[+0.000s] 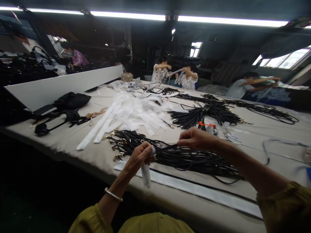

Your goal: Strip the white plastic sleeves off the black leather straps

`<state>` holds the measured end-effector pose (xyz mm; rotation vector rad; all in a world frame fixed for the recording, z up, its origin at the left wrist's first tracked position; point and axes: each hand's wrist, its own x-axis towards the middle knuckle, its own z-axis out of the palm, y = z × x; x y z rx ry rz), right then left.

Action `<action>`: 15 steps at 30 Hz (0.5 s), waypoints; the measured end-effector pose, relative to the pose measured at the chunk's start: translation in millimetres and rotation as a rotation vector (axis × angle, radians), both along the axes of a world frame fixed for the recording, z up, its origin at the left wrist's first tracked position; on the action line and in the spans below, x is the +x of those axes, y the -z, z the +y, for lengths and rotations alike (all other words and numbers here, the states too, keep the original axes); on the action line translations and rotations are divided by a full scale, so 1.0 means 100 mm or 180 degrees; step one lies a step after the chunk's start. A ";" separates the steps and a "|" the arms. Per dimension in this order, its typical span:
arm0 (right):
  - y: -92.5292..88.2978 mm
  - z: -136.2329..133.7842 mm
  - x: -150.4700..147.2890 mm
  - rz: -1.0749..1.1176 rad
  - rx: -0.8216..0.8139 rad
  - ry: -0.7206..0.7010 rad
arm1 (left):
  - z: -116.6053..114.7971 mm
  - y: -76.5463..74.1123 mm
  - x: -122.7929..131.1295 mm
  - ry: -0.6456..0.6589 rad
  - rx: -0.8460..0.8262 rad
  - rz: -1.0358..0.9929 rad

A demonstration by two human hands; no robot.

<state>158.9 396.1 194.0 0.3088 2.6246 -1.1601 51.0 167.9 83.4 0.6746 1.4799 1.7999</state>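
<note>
My left hand (141, 155) is closed on a white wrapping strip (146, 176), whose loose end hangs below the fingers. My right hand (195, 138) pinches a thin black strap (168, 148) that stretches across toward my left hand; whether the left fingers grip it too, I cannot tell. Under both hands lies a large bundle of black straps (191, 161) with gold-coloured metal clasps (118, 157) at the left end. In front of it, along the table's near edge, a long white strip (206, 192) lies flat with a black strap beside it.
A heap of white strips (136, 111) covers the table's middle. More black strap bundles (189, 118) lie beyond, near an orange-and-grey item (211, 127). Black bags (73, 100) sit at left by a white board (65, 84). Several people work around the far side.
</note>
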 end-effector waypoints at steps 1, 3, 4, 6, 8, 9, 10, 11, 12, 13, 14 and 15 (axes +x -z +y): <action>-0.06 -0.04 -0.07 0.0060 0.0150 -0.0051 | 0.01 -0.07 -0.03 0.0032 0.0028 0.0113; -0.18 -0.21 -0.25 0.0223 0.0424 -0.0236 | 0.06 -0.26 -0.09 0.0139 0.0111 0.0426; -0.24 -0.32 -0.36 0.0331 0.0510 -0.0345 | 0.09 -0.37 -0.13 0.0154 0.0173 0.0608; -0.37 -0.51 -0.59 0.0597 0.0516 -0.0526 | 0.12 -0.62 -0.25 0.0011 0.0335 0.0943; -0.52 -0.60 -0.79 0.0833 0.0361 -0.0600 | 0.06 -0.86 -0.45 -0.0344 0.0516 0.1271; -0.61 -0.59 -0.87 0.0902 0.0251 -0.0591 | -0.01 -0.97 -0.57 -0.0581 0.0591 0.1454; -0.70 -0.54 -0.94 0.0950 0.0141 -0.0550 | -0.13 -1.06 -0.70 -0.0835 0.0640 0.1637; -0.80 -0.46 -1.00 0.0985 0.0053 -0.0467 | -0.27 -1.14 -0.84 -0.1082 0.0666 0.1798; -0.90 -0.36 -1.05 0.1027 -0.0016 -0.0350 | -0.44 -1.20 -0.98 -0.1310 0.0667 0.1922; -1.01 -0.24 -1.09 0.1113 -0.0056 -0.0201 | -0.63 -1.23 -1.11 -0.1531 0.0662 0.1987; -1.11 -0.13 -1.12 0.1221 -0.0067 -0.0052 | -0.82 -1.25 -1.23 -0.1735 0.0651 0.1995; -1.22 -0.03 -1.14 0.1348 -0.0050 0.0075 | -1.00 -1.26 -1.33 -0.1910 0.0636 0.1947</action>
